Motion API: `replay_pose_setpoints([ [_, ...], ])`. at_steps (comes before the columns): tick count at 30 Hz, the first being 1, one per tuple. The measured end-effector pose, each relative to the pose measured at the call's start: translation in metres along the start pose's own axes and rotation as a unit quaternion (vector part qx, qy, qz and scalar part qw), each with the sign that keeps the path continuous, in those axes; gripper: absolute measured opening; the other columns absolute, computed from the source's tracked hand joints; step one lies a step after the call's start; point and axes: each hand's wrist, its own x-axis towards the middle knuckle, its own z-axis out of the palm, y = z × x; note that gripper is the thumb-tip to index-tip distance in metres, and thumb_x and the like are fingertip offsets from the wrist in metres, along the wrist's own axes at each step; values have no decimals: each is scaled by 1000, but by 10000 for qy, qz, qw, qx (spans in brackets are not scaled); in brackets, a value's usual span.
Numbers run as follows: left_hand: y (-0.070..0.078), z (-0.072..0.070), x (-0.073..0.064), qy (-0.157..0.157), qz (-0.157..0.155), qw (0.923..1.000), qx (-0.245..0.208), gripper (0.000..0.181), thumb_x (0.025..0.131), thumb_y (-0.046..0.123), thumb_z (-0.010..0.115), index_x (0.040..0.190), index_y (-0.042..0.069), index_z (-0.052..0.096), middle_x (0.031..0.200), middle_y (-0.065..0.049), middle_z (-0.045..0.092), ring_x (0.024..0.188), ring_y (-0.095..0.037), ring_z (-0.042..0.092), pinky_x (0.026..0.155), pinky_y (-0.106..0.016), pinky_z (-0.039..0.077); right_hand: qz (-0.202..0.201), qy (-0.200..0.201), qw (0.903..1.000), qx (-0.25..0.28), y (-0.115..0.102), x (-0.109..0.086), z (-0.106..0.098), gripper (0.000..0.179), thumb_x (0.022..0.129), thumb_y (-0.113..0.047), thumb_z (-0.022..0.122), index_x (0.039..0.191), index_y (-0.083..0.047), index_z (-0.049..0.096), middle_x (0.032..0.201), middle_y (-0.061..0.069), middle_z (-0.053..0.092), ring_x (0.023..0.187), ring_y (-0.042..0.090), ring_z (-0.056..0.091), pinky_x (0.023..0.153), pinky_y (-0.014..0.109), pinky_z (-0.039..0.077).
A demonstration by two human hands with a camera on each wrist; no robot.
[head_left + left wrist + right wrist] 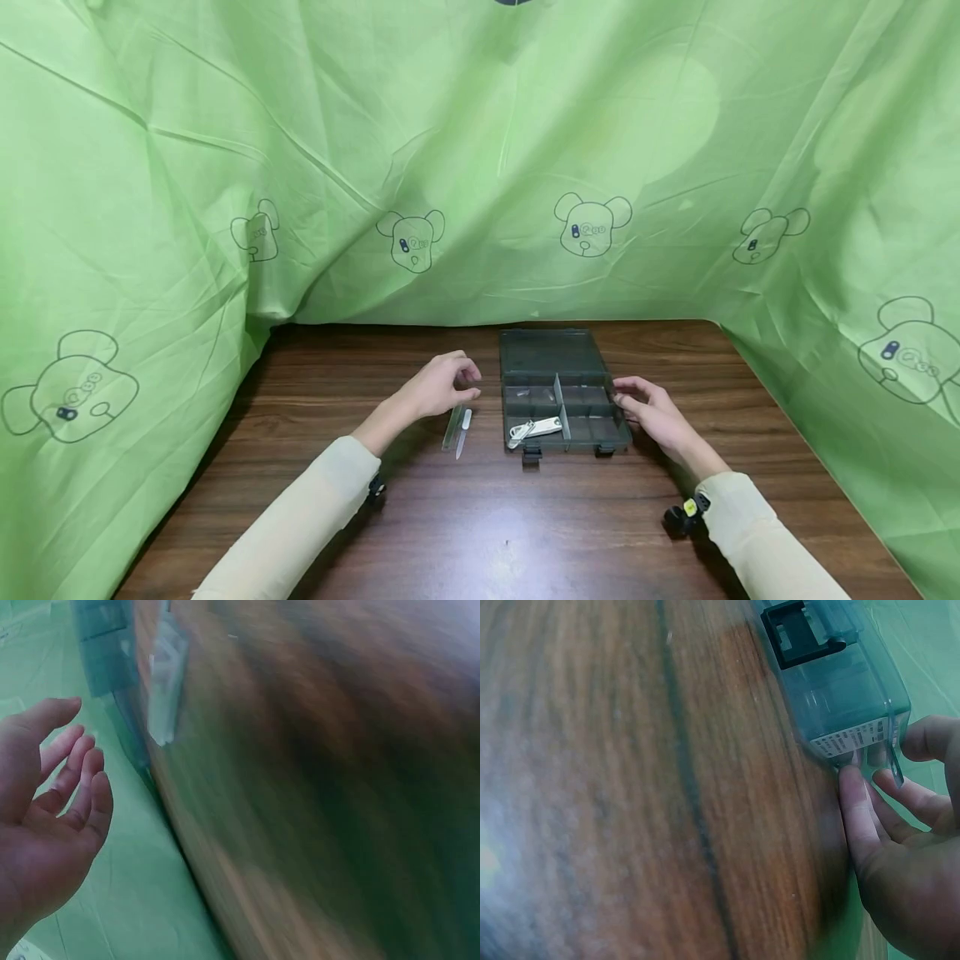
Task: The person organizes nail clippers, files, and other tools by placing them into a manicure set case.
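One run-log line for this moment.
left hand: empty, near slim white-handled tool | right hand: touching dark translucent plastic box | box lid: open, silver metal clippers inside

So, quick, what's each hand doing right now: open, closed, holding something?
Left hand: open, holding nothing, near the slim, pointed, white-handled tool.
Right hand: open, touching the right side of the dark translucent plastic box.

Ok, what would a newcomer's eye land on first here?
Likely the green curtain with bear-face outlines, behind and on both sides of the wooden table. Then, on it, the open grey compartment box, nail clippers inside at near left and the right hand at its right side. Left of the box lies what looks like a nail file.
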Motion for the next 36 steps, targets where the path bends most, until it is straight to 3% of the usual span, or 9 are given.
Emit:
replay_pose_setpoints([
  [8, -13, -2, -26, -53, -321, 9995, -60, 21, 92, 14, 83, 107, 3, 74, 102, -5, 67, 93, -20, 68, 86, -35, 59, -11, -4, 10000, 28, 2, 1, 2, 46, 110, -12, 55, 150, 8, 46, 141, 32, 55, 114, 23, 62, 84, 28, 57],
  [15, -17, 1, -40, -151, -504, 9986, 16, 15, 90, 12, 83, 100, 6, 73, 96, -4, 67, 89, -20, 67, 82, -32, 58, -7, 10, 10000, 44, 1, -1, 3, 46, 110, -14, 56, 150, 8, 47, 140, 31, 55, 109, 21, 62, 80, 29, 56],
  [25, -9, 4, -47, -484, -674, 9965, 103, 19, 88, 17, 81, 98, 4, 70, 94, -6, 66, 88, -21, 64, 79, -30, 55, -103, 20, 9999, -1, -1, 0, 0, 46, 110, -14, 56, 150, 8, 46, 140, 32, 55, 113, 23, 62, 83, 27, 56],
  [36, -2, 5, -49, -766, -1139, 9904, 180, 22, 88, 17, 74, 104, 5, 65, 97, -3, 58, 89, -13, 54, 81, -31, 50, -76, 38, 10000, 14, 1, -1, 1, 46, 110, -13, 57, 149, 8, 47, 139, 31, 56, 109, 18, 62, 80, 28, 56],
])
